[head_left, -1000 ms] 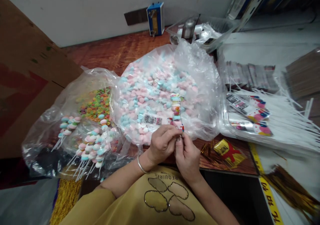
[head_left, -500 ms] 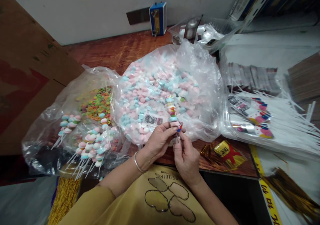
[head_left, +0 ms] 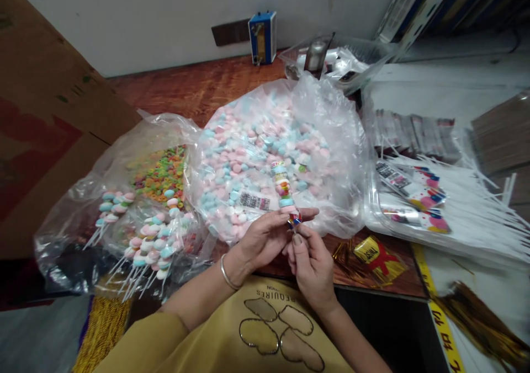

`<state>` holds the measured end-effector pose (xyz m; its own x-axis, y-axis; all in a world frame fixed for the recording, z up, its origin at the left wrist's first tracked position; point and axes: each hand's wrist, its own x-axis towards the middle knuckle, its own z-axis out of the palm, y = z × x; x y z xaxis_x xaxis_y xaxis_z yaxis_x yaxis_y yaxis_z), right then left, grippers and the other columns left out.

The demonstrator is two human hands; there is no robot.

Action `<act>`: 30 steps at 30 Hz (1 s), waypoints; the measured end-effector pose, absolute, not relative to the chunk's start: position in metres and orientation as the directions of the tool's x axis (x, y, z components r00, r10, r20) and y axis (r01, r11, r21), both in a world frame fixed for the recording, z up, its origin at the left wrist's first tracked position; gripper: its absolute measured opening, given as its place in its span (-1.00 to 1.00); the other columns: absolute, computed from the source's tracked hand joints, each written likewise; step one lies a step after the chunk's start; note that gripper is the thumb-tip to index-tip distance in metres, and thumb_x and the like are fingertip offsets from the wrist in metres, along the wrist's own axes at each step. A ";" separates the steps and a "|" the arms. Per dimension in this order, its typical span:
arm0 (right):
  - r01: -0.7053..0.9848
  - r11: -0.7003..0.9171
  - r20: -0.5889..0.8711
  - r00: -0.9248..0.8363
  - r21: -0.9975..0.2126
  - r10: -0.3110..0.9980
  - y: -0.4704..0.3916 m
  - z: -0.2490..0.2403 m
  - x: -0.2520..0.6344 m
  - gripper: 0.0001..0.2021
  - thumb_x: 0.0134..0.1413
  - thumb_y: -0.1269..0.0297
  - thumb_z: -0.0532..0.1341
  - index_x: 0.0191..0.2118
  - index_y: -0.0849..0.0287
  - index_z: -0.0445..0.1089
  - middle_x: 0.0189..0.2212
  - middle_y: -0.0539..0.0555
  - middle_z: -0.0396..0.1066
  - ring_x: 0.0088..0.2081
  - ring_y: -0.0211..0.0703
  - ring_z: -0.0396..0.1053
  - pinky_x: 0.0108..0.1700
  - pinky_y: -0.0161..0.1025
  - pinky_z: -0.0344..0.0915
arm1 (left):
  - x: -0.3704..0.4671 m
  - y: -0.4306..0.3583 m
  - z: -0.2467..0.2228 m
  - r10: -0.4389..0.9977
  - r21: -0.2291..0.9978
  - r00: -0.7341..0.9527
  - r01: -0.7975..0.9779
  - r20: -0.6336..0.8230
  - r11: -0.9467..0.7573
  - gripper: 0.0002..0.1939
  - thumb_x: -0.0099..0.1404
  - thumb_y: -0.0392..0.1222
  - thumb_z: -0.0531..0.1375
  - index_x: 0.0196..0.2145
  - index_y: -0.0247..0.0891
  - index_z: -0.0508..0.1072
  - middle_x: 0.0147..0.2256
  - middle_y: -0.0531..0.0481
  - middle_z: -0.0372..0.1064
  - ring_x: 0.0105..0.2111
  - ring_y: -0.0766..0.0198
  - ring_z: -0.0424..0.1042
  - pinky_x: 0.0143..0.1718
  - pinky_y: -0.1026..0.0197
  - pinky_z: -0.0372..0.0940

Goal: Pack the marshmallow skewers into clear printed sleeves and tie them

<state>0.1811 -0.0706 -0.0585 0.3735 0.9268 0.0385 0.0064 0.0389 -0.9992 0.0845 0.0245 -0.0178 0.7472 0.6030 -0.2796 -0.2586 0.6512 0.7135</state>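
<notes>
A wrapped marshmallow skewer, with pastel marshmallows and bright ring-shaped pieces in clear film, stands between my hands, its top tilted away from me. My left hand holds its lower end between the thumb and outstretched fingers, which reach behind the wrapper. Just below, my right hand pinches the gathered neck of the wrapper, red and blue there, with thumb and forefinger. Whatever lies under those fingertips is hidden. Behind the skewer lies a big clear bag of pink, blue and white marshmallows.
To the left are a bag of colourful cereal rings and finished-looking marshmallow sticks. Gold twist ties lie right of my hands. A clear tray holds white sticks and printed wrappers. A cardboard box stands at far left.
My left fingers have straightened out behind the wrapper, where they were curled before. The skewer and both hands sit slightly lower in view. My right hand still pinches the neck.
</notes>
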 end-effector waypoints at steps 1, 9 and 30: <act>-0.094 0.030 -0.004 0.345 -0.995 0.939 -0.070 -0.057 0.181 -0.78 0.40 0.10 0.10 -0.08 0.11 0.37 -0.61 -0.15 0.22 -0.65 -0.34 0.16 -0.61 -0.38 0.15 | 0.083 0.025 -0.021 0.570 0.692 0.772 -0.248 -0.282 0.678 -0.54 0.22 0.08 0.32 -0.03 -0.26 0.62 -0.14 -0.31 0.59 -0.52 0.19 0.49 -0.54 0.16 0.36; -0.269 -0.031 -0.133 0.366 -0.962 0.921 -0.066 -0.055 0.175 -0.73 0.35 0.00 0.16 -0.16 0.12 0.38 -0.64 -0.20 0.10 -0.68 -0.36 0.05 -0.65 -0.42 0.06 | 0.100 0.005 -0.032 0.706 0.720 0.582 -0.274 -0.404 0.638 -0.50 0.15 0.14 0.39 -0.15 -0.35 0.63 -0.53 -0.05 0.50 -0.77 0.40 0.23 -0.77 0.33 0.08; -0.626 -0.085 -0.327 0.283 -0.775 0.902 -0.050 -0.053 0.183 -0.60 0.06 -0.13 0.36 -0.28 0.12 0.35 -0.65 -0.27 -0.08 -0.68 -0.44 -0.22 -0.67 -0.44 -0.01 | 0.093 0.006 -0.042 0.684 0.742 0.624 -0.238 -0.378 0.627 -0.41 0.09 0.14 0.44 -0.01 -0.30 0.63 -0.56 -0.02 0.44 -0.65 0.31 0.35 -0.64 0.29 0.26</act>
<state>0.1826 -0.0502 -0.0526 0.2827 0.9016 -0.3275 -0.6257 -0.0854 -0.7754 0.0933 0.0063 -0.0422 0.6241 0.6841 -0.3776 -0.2384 0.6269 0.7417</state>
